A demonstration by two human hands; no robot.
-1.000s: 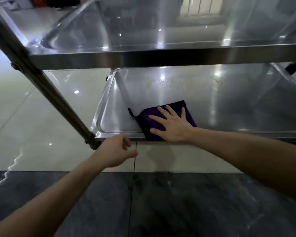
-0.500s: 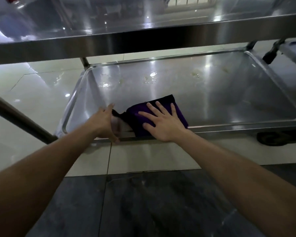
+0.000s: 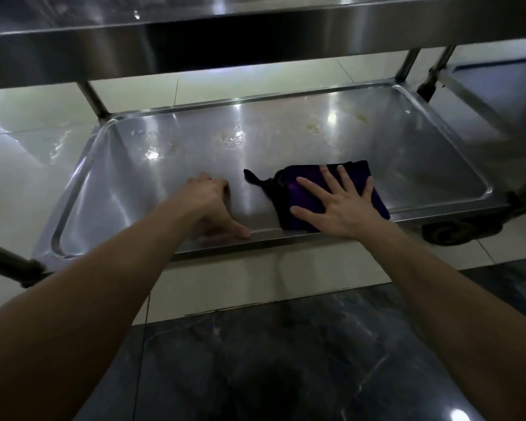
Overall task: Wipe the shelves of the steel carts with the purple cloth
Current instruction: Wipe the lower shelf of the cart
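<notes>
The folded purple cloth point(image 3: 281, 189) lies on the steel cart's lower shelf point(image 3: 407, 153), close to its front rim and right of the middle. My right hand point(image 3: 337, 208) presses flat on the cloth with its fingers spread. A dark corner of the cloth sticks out to the left. My left hand point(image 3: 210, 202) rests on the bare shelf a short way left of the cloth, thumb along the front rim, and holds nothing. The upper shelf point(image 3: 255, 34) overhangs the top of the view.
Pale smears and wet spots point(image 3: 231, 138) dot the back half of the lower shelf. A second cart point(image 3: 498, 95) stands at the right, with a wheel point(image 3: 450, 232) below. A dark bar point(image 3: 6, 262) crosses at the lower left. Dark marble floor point(image 3: 286, 344) lies below me.
My right hand has slid the cloth to the right along the front rim. My left hand, which touched the cloth's left corner, is now apart from it on the bare shelf.
</notes>
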